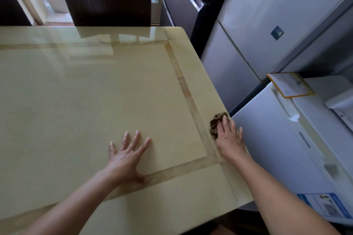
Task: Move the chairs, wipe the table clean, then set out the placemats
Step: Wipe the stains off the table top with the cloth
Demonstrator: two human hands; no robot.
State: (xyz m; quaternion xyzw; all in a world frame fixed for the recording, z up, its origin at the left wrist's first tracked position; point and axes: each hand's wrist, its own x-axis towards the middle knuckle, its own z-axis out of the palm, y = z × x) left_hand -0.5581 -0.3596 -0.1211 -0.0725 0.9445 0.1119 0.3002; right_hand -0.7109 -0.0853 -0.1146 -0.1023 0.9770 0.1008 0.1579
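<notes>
A glossy cream table [86, 101] with a tan inlaid border fills most of the view. My left hand [128, 153] lies flat on it with fingers spread, near the front right corner of the inlay. My right hand [229, 139] presses a small brown cloth [216, 123] against the table's right edge; the hand covers most of the cloth. A dark brown chair [108, 2] stands at the table's far side, its back facing me. No placemats are in view.
Several grey and white fridges [267, 25] stand close along the table's right side, leaving a narrow gap. A low white fridge [286, 149] sits nearest, with a yellow-edged card [290, 85] on top. A bright doorway lies behind the chair.
</notes>
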